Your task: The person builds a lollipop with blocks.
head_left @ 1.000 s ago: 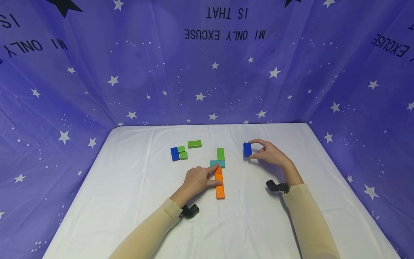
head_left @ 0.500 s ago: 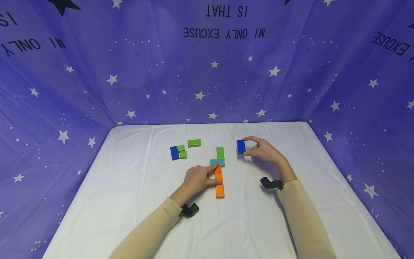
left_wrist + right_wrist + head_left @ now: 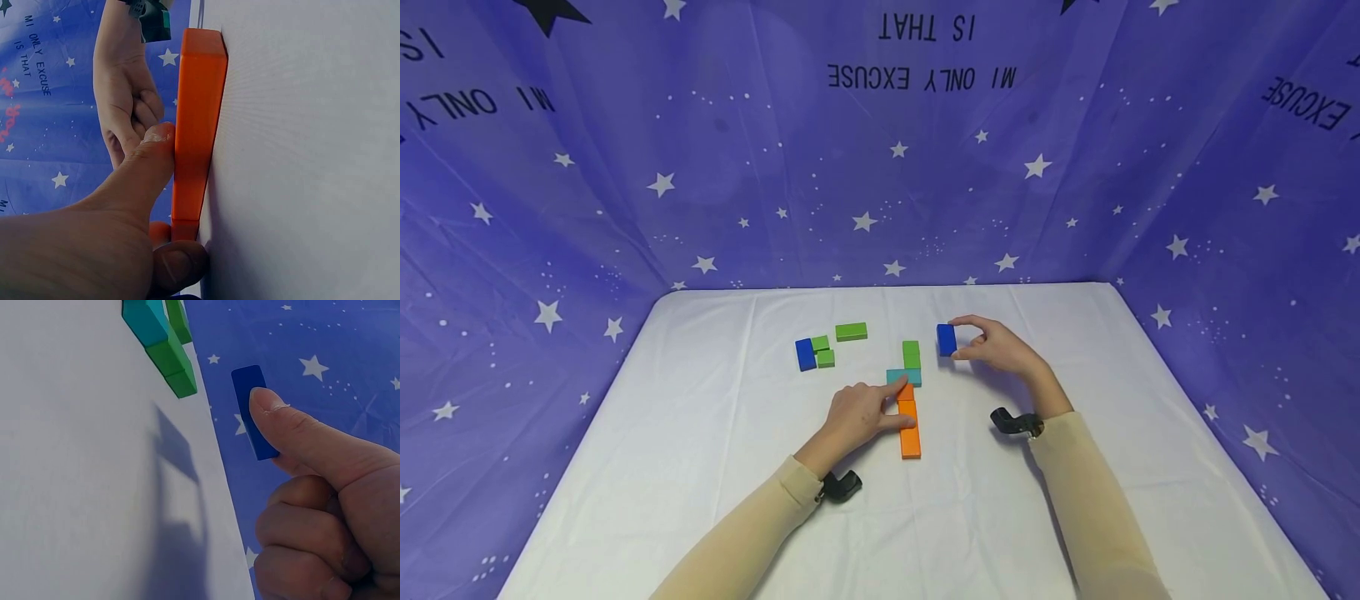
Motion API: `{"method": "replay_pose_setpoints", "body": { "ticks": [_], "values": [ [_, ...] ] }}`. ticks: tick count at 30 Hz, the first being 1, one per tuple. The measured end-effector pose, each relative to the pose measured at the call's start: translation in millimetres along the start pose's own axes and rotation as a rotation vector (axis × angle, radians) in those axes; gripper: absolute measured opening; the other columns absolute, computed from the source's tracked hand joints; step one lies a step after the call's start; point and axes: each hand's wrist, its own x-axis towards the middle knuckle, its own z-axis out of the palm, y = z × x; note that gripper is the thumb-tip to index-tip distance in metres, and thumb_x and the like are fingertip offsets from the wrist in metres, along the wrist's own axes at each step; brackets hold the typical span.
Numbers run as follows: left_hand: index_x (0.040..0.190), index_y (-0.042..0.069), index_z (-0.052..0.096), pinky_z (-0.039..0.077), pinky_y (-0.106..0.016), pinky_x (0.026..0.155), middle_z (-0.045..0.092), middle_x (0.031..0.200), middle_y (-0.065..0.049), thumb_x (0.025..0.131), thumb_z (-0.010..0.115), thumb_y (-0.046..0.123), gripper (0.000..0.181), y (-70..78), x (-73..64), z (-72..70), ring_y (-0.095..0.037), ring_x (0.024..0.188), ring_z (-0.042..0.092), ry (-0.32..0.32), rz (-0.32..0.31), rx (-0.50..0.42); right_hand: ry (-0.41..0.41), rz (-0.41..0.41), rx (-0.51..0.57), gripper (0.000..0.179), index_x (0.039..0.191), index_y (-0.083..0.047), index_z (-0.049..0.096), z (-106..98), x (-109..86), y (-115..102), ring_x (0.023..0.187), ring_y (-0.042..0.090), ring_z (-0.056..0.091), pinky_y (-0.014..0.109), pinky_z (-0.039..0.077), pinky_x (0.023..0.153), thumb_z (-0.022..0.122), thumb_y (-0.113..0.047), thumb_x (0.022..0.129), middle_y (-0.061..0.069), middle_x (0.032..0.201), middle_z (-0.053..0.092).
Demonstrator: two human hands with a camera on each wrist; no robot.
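In the head view, my left hand rests on a row of blocks lying on the table. Its thumb presses the long orange block, and its index finger touches where the small orange block meets the teal block. Beyond the teal one, green block pieces continue the row. To the right of these, my right hand pinches a blue block between thumb and fingers. The right wrist view shows this blue block raised, with a shadow on the cloth.
Left of the row lie another blue block, two small green blocks beside it, and a longer green block. A white cloth covers the table. Purple starry curtains surround its back and sides.
My right hand has moved left with the blue block, bringing it nearer the green end of the row. The left hand and the blocks on the table stay put.
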Motion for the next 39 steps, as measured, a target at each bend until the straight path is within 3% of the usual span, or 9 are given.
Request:
{"method": "replay_pose_setpoints", "body": {
  "ticks": [13, 22, 39],
  "values": [
    [0.155, 0.033, 0.055, 0.025, -0.027, 0.054, 0.044, 0.058, 0.007, 0.086, 0.077, 0.069, 0.081, 1.1, -0.7, -2.6, -0.015, 0.05, 0.036, -0.006, 0.0, -0.002, -0.012, -0.027, -0.07, 0.07, 0.15, -0.021, 0.059, 20, 9.3, -1, 0.055, 0.012, 0.032, 0.027, 0.03, 0.055, 0.089, -0.031, 0.087, -0.007, 0.059, 0.034],
    [0.155, 0.034, 0.056, 0.026, -0.027, 0.053, 0.045, 0.057, 0.007, 0.085, 0.076, 0.07, 0.081, 0.8, 0.2, -1.2, -0.014, 0.05, 0.036, -0.001, 0.003, 0.013, -0.057, 0.031, -0.055, 0.069, 0.15, -0.021, 0.058, 29, 11.2, -1, 0.051, 0.011, 0.035, 0.027, 0.033, 0.05, 0.087, -0.03, 0.088, -0.005, 0.06, 0.041],
    [0.156, 0.034, 0.055, 0.025, -0.027, 0.054, 0.042, 0.057, 0.007, 0.086, 0.076, 0.069, 0.081, 1.0, -0.6, -1.3, -0.014, 0.05, 0.035, -0.007, -0.004, 0.019, -0.032, 0.061, -0.157, 0.071, 0.149, -0.019, 0.059, 41, 12.4, -5, 0.056, 0.014, 0.037, 0.029, 0.033, 0.055, 0.089, -0.028, 0.085, -0.004, 0.063, 0.038]
  ]
}}
